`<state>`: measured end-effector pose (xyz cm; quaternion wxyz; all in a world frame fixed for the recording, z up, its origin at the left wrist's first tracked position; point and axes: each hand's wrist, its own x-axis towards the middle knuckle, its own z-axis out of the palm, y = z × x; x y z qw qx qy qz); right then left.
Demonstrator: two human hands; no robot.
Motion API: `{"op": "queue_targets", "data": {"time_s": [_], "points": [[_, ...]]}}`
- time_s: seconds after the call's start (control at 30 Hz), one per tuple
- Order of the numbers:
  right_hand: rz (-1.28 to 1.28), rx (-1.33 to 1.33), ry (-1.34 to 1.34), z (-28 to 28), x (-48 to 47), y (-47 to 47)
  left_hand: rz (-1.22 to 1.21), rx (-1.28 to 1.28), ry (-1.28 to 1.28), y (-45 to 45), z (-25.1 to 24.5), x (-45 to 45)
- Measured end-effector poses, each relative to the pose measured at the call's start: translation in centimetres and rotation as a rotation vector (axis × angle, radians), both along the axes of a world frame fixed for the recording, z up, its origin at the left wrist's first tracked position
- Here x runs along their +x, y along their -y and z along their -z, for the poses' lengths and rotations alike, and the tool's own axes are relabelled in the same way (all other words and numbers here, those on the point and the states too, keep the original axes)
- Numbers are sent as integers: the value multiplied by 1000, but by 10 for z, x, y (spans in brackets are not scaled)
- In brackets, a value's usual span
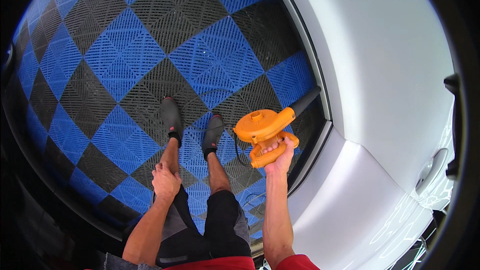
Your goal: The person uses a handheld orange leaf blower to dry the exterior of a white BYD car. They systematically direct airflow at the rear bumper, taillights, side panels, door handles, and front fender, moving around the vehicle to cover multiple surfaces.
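Note:
My right hand (280,157) grips the handle of an orange electric blower (258,123). The blower's black nozzle (306,101) points up and right, to the lower edge of a silver car body (378,63); whether they touch cannot be told. A black power cord (237,150) runs from the handle down to the floor. My left hand (166,182) appears in front of my left lower leg, its back facing up and its fingers curled. Nothing shows in it, but the palm is hidden.
Blue and black slatted floor tiles (217,60) lie underfoot, with loops of cord near my grey shoes (171,116). The silver car, with a door handle (431,170), borders the right side. A dark glossy surface (37,210) curves along the lower left.

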<state>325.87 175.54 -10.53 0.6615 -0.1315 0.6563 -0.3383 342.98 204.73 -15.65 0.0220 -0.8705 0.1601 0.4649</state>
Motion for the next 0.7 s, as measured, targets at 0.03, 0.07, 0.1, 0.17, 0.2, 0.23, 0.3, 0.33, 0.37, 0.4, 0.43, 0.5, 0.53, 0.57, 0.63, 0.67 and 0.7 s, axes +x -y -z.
{"op": "queue_targets", "data": {"time_s": [0.03, 0.07, 0.1, 0.17, 0.2, 0.23, 0.3, 0.33, 0.37, 0.4, 0.43, 0.5, 0.53, 0.57, 0.63, 0.67, 0.7], "points": [[14, -8, -6, 3, -13, -1, 6, -19, 10, 0, 0, -5], [31, 5, -40, 7, -26, -3, 13, -19, 15, -1, 1, -8], [55, 19, -84, 10, -38, -5, 20, -18, 19, -2, 2, -11], [92, 41, -141, 15, -59, -10, 36, -21, 33, -3, 2, -16], [103, 46, -150, 19, -70, -13, 43, -31, 36, -4, 3, -19], [126, 59, -190, 21, -79, -16, 46, -25, 46, -6, 3, -21], [136, 40, -191, 28, -95, -23, 51, -18, 54, -9, 4, -26], [171, 49, -243, 30, -102, -26, 49, -20, 62, -10, 4, -28], [151, 37, -216, 31, -109, -29, 47, -16, 65, -12, 5, -30], [156, 39, -226, 31, -116, -32, 42, 1, 56, -14, 5, -32], [170, 50, -267, 34, -122, -32, 19, 0, 58, -14, 8, -36], [133, 43, -250, 32, -132, -37, -28, 25, 21, -18, 8, -39], [135, 53, -280, 32, -136, -38, -8, 19, 34, -20, 9, -41], [114, 52, -246, 33, -139, -37, 7, 15, 43, -21, 9, -42], [112, 81, -252, 37, -142, -34, 17, 9, 52, -24, 9, -45], [101, 85, -205, 44, -142, -29, 10, 8, 57, -23, 11, -47], [107, 94, -188, 45, -141, -28, 6, -9, 50, -25, 9, -48]]}}
